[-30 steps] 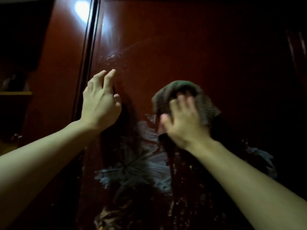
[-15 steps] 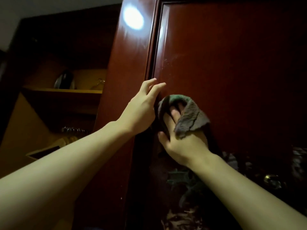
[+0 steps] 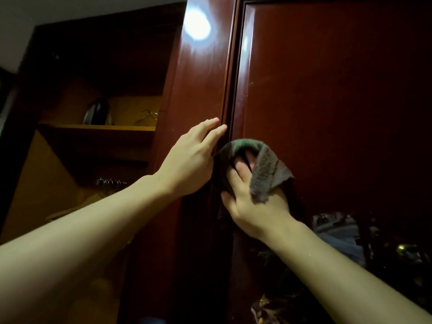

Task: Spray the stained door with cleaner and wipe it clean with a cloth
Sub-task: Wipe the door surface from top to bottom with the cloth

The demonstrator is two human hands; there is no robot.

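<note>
**Head view: two hands at the door's left edge**

Head camera looks up at a dark red, shiny door (image 3: pixel 327 101). Its flat panel fills the right side of the picture, and most of that panel is bare, so there is lots of open room up and to the right of the hands.

The right hand (image 3: pixel 254 202) is pressed on the door close to the panel's left edge. It is closed around a grey-green cloth (image 3: pixel 264 169). The cloth is bunched up and folds over the fingers, so the fingertips are hidden under it. One corner of the cloth hangs down over the back of the hand.

The left hand (image 3: pixel 191 164) is just beside the cloth, almost touching it. It lies flat with the fingers straight and close together, holding nothing. The fingertips reach the dark groove where the panel meets the door frame (image 3: pixel 201 78). A round, bright spot of light shines high up on the frame.

Left of the frame is an open closet. A wooden shelf (image 3: pixel 98 127) runs across it. On the shelf stands a dark, shiny thing that is too dim to name, and near it a thin wire hanger (image 3: pixel 149 114). Under the shelf a row of hooks or hanger tops shows, but it is hard to make out.

Low on the right, the door mirrors some pale and dark shapes. They are blurry, and I cannot tell what they are. The bottom of the door is cut off by the arms and the picture's edge.
</note>
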